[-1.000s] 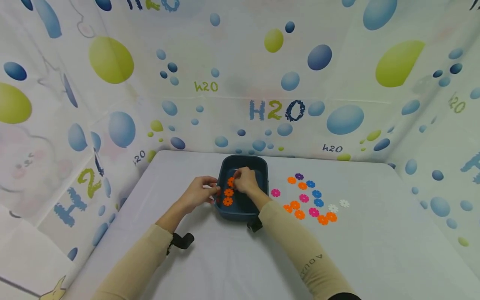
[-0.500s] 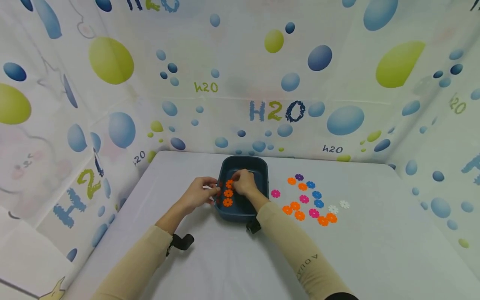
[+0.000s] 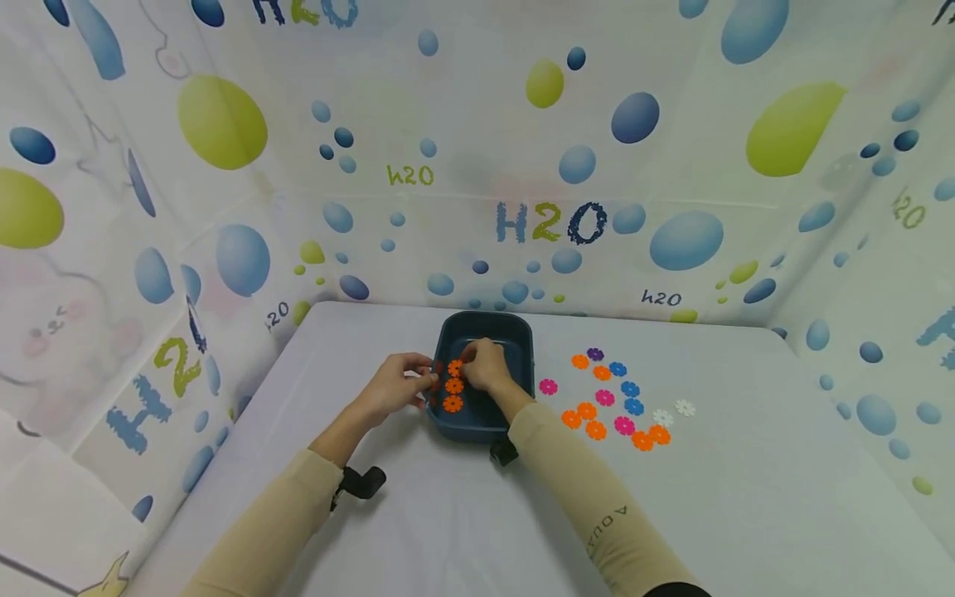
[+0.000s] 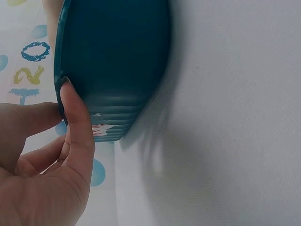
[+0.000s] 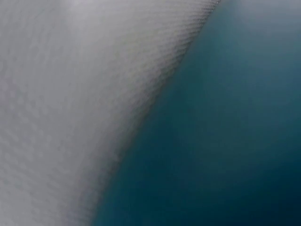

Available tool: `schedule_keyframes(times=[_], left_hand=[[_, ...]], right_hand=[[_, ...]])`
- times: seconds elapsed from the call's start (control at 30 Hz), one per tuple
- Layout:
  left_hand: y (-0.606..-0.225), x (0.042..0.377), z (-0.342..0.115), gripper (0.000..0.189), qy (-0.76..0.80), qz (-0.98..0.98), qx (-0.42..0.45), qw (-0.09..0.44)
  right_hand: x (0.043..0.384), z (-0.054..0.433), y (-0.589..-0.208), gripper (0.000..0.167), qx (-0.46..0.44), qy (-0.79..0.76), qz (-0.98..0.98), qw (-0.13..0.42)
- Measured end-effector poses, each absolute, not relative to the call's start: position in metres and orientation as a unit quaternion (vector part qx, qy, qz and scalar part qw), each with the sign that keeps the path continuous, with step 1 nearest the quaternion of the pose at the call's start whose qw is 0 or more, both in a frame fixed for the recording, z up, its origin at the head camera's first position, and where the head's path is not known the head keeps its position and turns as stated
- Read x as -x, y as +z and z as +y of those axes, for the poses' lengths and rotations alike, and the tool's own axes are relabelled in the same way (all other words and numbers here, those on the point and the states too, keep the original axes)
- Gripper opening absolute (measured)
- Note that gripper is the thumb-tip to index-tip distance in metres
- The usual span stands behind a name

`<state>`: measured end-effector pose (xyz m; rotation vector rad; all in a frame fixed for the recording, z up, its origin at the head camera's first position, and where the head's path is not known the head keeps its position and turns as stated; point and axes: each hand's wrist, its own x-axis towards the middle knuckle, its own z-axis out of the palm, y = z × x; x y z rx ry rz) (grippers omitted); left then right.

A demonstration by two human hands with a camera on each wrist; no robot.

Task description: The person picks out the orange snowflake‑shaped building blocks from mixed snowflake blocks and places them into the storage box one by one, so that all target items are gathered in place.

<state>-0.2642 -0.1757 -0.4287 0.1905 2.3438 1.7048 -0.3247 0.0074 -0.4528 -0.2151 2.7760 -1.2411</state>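
On the white table (image 3: pixel 791 456): we are taking the dark teal tray (image 3: pixel 485 431) as our clock centre; it is sitting there, narrow end toward us.
Orange flower pieces (image 3: pixel 454 386): three are lining the tray's inside at nine o'clock.
Loose flower pieces (image 3: pixel 605 398): orange, pink, blue, purple and white ones are lying on the table, three to four o'clock.
Left hand (image 3: pixel 391 384): at nine o'clock, it is pinching the tray's rim.
Right hand (image 3: pixel 488 365): we are finding it inside the tray, beside the farthest orange piece; its fingertips are hiding, so we cannot tell whether they are gripping.
Pieces' feel: we are judging them thin, light, fairly stiff and slippery, with petal edges suiting a fingertip pinch.
Tray's feel: it is looking rigid and light, the rim offering a sure hold.
Wall lettering (image 3: pixel 547 222): "H2O" is standing large at one o'clock, smaller "h2O" at eleven and two.
Right sleeve (image 3: pixel 567 477): letters are showing, perhaps "AQUA".
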Motion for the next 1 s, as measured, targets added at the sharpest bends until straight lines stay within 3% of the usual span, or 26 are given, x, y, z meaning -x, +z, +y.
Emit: schedule_keyframes(times=[0.27,0.53,1.0], left_hand=[[-0.432,0.264,-0.174,0.039,0.583,0.801,-0.060,0.123],[-0.432,0.266,-0.176,0.039,0.583,0.801,-0.070,0.119],[-0.433,0.267,-0.179,0.038,0.572,0.809,-0.074,0.115]], right_hand=[[0.324,0.011,-0.456,0.012,0.075,-0.403,0.911,0.049],[0.318,0.020,-0.442,0.017,0.077,-0.427,0.899,0.052],[0.287,0.065,-0.397,0.024,0.188,-0.390,0.901,0.030]])
